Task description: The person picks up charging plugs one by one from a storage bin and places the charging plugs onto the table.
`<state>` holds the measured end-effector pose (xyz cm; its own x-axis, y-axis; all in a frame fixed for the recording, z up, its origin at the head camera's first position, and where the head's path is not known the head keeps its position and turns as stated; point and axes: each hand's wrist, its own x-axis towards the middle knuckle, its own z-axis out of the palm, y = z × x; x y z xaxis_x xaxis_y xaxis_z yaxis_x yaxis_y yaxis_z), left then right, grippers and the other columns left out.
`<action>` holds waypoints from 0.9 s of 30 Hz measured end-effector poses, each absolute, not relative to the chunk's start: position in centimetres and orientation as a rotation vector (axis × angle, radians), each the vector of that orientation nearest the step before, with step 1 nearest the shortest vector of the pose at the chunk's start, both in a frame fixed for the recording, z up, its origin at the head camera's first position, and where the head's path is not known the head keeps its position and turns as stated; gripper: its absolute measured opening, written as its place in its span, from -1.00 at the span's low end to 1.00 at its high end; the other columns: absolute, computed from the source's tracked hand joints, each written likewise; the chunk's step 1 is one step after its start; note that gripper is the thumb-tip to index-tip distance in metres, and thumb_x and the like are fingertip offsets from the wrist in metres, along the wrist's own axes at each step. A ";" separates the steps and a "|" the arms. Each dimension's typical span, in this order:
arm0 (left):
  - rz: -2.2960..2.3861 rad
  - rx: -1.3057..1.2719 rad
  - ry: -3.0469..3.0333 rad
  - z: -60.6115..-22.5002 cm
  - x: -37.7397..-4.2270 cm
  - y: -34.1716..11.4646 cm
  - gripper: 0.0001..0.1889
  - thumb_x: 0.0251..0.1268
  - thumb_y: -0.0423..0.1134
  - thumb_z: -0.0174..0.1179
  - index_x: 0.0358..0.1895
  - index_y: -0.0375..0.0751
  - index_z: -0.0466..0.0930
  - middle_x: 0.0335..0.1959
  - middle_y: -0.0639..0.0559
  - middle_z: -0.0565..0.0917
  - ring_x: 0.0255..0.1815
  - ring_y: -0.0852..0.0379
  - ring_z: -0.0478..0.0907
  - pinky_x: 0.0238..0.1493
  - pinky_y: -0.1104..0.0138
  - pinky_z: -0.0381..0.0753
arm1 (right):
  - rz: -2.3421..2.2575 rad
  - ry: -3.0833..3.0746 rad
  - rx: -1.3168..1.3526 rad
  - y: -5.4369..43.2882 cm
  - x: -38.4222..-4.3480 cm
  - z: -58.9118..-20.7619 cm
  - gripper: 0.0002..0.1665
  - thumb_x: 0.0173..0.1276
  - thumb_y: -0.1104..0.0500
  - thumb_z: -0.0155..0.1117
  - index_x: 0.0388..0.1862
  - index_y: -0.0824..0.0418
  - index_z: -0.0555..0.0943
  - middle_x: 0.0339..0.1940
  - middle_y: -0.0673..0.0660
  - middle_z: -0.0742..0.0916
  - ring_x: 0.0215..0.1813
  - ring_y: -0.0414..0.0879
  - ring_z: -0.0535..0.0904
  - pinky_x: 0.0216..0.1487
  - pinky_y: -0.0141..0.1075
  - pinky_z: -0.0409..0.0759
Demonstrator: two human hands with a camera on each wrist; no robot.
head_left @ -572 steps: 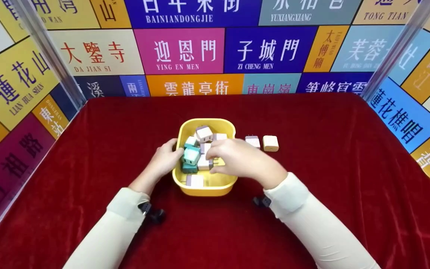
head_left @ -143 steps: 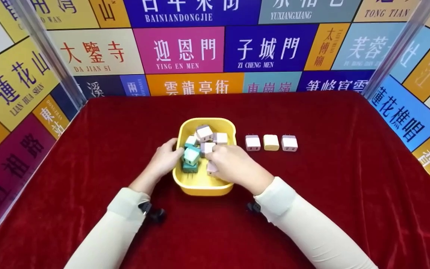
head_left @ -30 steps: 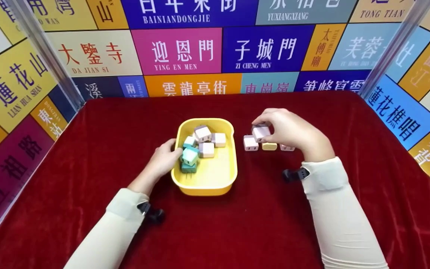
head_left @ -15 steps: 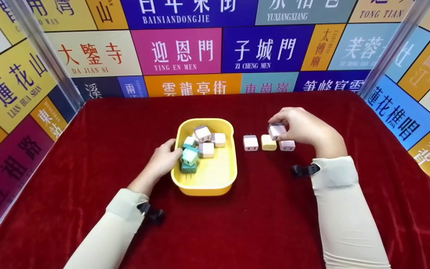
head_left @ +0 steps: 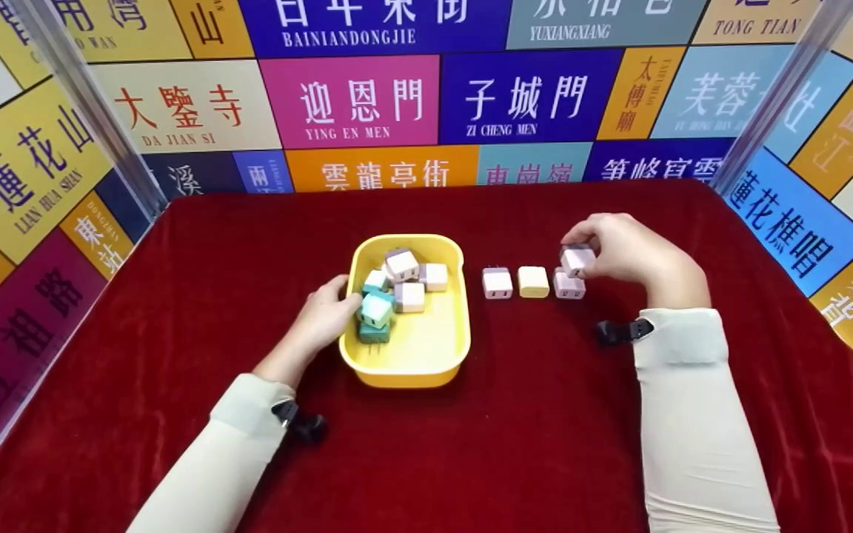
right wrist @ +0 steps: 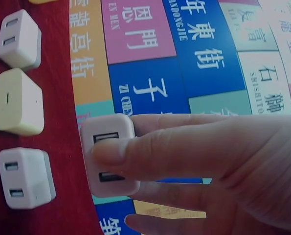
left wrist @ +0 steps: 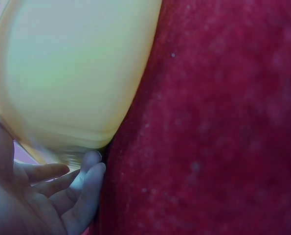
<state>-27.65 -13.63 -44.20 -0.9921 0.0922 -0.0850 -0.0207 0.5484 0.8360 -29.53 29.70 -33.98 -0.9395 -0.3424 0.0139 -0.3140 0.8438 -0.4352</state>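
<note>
My right hand [head_left: 623, 248] pinches a white-and-lilac two-port USB charger [head_left: 577, 260] between thumb and fingers. In the right wrist view the thumb lies over the ports of that held charger [right wrist: 94, 183]. It hangs above the right end of a row on the cloth: a white-and-lilac charger [head_left: 497, 284], a cream charger [head_left: 533, 283] and another white-and-lilac one [head_left: 569, 287]. My left hand [head_left: 329, 311] grips the left side of a yellow plastic basin [head_left: 426, 348], thumb at the rim, fingers against the outer wall [left wrist: 77, 98]. Several chargers, lilac-white [head_left: 412, 297] and green [head_left: 376, 311], lie heaped inside.
Dark red velvet cloth [head_left: 471, 459] covers the table. A wall of coloured sign panels [head_left: 352, 100] stands behind it, with clear upright posts [head_left: 774, 104] at the back corners. The front part of the basin shows bare floor.
Earlier, a third charger joined the row and my right hand reached into the basin. Over the last second it has carried the held charger rightward along the row. The left hand keeps its place.
</note>
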 end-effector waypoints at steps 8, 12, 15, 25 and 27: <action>1.449 0.069 2.646 -44.1 -27.7 -13.6 -0.44 0.55 -0.16 0.00 0.53 -0.27 0.42 0.34 -0.25 0.61 0.30 -0.07 0.56 0.37 0.07 0.54 | -0.690 2.911 -0.377 31.7 -29.8 -34.7 -0.52 0.21 0.36 0.54 0.15 0.32 0.75 0.04 0.31 0.77 0.04 0.22 0.59 0.14 0.14 0.58; 1.446 0.068 2.650 -44.2 -27.6 -13.7 -0.44 0.55 -0.17 0.00 0.53 -0.27 0.41 0.35 -0.25 0.61 0.31 -0.07 0.55 0.38 0.07 0.53 | -0.692 2.899 -0.349 32.5 -29.9 -35.1 -0.52 0.22 0.38 0.52 0.15 0.33 0.74 0.04 0.32 0.77 0.03 0.21 0.59 0.13 0.13 0.58; 1.447 0.070 2.655 -44.2 -27.6 -13.7 -0.44 0.55 -0.17 0.00 0.53 -0.28 0.42 0.35 -0.26 0.61 0.30 -0.08 0.55 0.38 0.07 0.53 | -0.688 2.892 -0.336 32.9 -30.0 -35.4 -0.51 0.20 0.40 0.51 0.15 0.33 0.74 0.02 0.32 0.76 0.02 0.21 0.59 0.12 0.12 0.58; 1.437 0.068 2.657 -44.2 -27.7 -13.7 -0.44 0.55 -0.16 0.00 0.53 -0.26 0.42 0.36 -0.24 0.61 0.31 -0.08 0.55 0.39 0.06 0.51 | -0.687 2.883 -0.280 34.0 -30.6 -36.8 -0.48 0.14 0.47 0.46 0.14 0.35 0.73 0.00 0.33 0.75 0.01 0.22 0.57 0.06 0.09 0.58; 1.433 0.069 2.661 -44.2 -27.7 -13.7 -0.44 0.54 -0.16 0.00 0.53 -0.26 0.42 0.35 -0.24 0.61 0.30 -0.07 0.55 0.39 0.06 0.51 | -0.674 2.894 -0.275 34.2 -30.7 -37.1 -0.49 0.13 0.46 0.47 0.13 0.35 0.73 -0.01 0.32 0.76 0.00 0.21 0.57 0.04 0.08 0.58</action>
